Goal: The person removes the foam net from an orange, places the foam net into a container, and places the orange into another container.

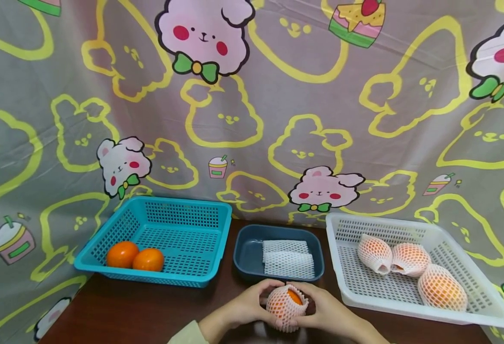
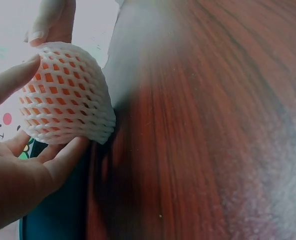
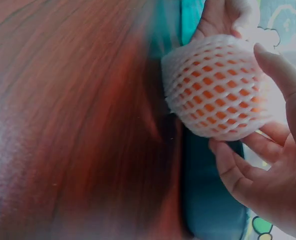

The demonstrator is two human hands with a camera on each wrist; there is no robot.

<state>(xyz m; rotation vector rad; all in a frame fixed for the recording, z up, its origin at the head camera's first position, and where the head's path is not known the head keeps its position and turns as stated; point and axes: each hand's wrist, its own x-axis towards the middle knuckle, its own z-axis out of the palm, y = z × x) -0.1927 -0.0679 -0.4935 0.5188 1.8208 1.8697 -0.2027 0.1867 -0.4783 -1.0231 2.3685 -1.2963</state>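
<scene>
Between both hands is an orange (image 1: 295,297) wrapped in a white foam net sleeve (image 1: 281,308). My left hand (image 1: 252,302) holds it from the left, thumb and fingers curled round its side. From the right, my right hand (image 1: 323,308) grips it the same way. In the head view a patch of bare orange skin shows through the sleeve's opening at the upper right. Both wrist views show the net (image 2: 63,95) stretched over the fruit, its loose end (image 3: 168,80) reaching past it toward the table side.
A blue-green basket (image 1: 183,279) at left holds two bare oranges (image 1: 148,259). Behind the hands, a dark blue tray (image 1: 247,274) contains flat foam net sleeves (image 1: 288,265). The white basket (image 1: 385,306) at right has three net-wrapped oranges (image 1: 441,288). A patterned curtain (image 1: 243,105) hangs behind.
</scene>
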